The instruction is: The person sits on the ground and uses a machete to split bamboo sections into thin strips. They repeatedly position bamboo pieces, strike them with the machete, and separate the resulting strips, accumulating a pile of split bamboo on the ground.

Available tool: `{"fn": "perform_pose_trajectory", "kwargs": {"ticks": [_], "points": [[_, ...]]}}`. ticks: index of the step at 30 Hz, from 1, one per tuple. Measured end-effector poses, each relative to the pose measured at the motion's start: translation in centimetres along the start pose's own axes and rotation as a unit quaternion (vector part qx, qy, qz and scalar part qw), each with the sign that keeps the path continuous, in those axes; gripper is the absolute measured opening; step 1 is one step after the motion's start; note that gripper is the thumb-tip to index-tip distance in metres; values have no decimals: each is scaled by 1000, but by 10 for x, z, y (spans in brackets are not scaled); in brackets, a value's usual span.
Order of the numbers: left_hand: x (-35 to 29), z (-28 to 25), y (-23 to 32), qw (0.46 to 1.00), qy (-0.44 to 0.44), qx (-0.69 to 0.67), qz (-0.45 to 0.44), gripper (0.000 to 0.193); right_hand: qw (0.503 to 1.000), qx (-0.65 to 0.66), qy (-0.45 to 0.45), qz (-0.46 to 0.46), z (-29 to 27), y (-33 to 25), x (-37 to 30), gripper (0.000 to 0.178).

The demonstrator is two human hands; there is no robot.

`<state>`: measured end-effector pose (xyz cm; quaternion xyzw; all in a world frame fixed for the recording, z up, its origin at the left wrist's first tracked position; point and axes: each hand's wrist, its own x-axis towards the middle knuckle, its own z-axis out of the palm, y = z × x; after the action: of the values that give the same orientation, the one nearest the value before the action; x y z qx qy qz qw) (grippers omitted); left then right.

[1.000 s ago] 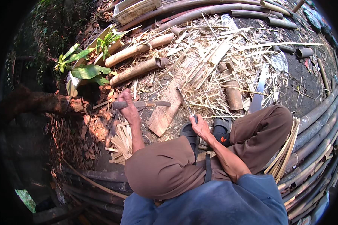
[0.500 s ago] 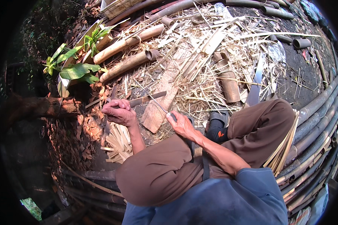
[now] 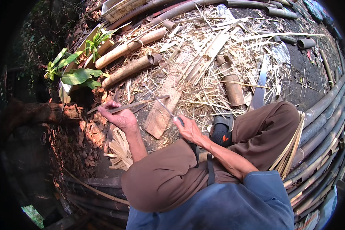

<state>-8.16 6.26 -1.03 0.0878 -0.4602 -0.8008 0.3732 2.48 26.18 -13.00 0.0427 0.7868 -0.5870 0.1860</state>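
Observation:
My left hand (image 3: pixel 122 118) is turned palm up, with a narrow bamboo strip (image 3: pixel 142 102) lying across it, held by thumb and fingers. The strip's far end reaches right, over a wooden plank (image 3: pixel 161 115) on the ground. In my right hand (image 3: pixel 190 131) is the handle of a thin-bladed knife (image 3: pixel 163 106), fingers wrapped round it. Its blade points up and left and crosses the strip near the strip's right end; whether the edge touches it I cannot tell. A bundle of split bamboo strips (image 3: pixel 120 150) lies below my left forearm.
Shavings (image 3: pixel 203 90) cover the ground ahead. A saw (image 3: pixel 260 86) and a bamboo tube (image 3: pixel 232 86) lie right of them. Bamboo poles (image 3: pixel 322 126) are stacked along the right; cut bamboo lengths (image 3: pixel 128 71) and a leafy plant (image 3: pixel 78 76) are at the far left.
My left hand has rolled palm up, and the strip has turned from its broad face to its narrow edge. The knife hand has barely moved.

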Motion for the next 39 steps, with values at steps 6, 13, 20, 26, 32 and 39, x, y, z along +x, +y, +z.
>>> {"fn": "perform_pose_trajectory", "kwargs": {"ticks": [6, 13, 20, 26, 32, 39], "points": [[-16, 13, -8, 997, 58, -4, 48, 43, 999, 33, 31, -30, 23, 6, 5, 41], [-9, 8, -18, 998, -8, -24, 64, 40, 996, 7, 81, 31, 16, 60, 15, 46], [-13, 17, -10, 991, -13, 77, 110, 33, 997, -31, 39, 64, -7, 42, 11, 45], [-30, 8, -11, 985, 38, 106, 129, 36, 996, -15, -8, -84, 7, -23, -17, 33], [-24, 7, -19, 982, 48, 135, 123, 43, 1000, -13, 0, 8, 11, 9, 6, 36], [-38, 20, -12, 972, 35, 159, 168, 41, 998, -60, 23, 14, 6, 40, 4, 37]]}}
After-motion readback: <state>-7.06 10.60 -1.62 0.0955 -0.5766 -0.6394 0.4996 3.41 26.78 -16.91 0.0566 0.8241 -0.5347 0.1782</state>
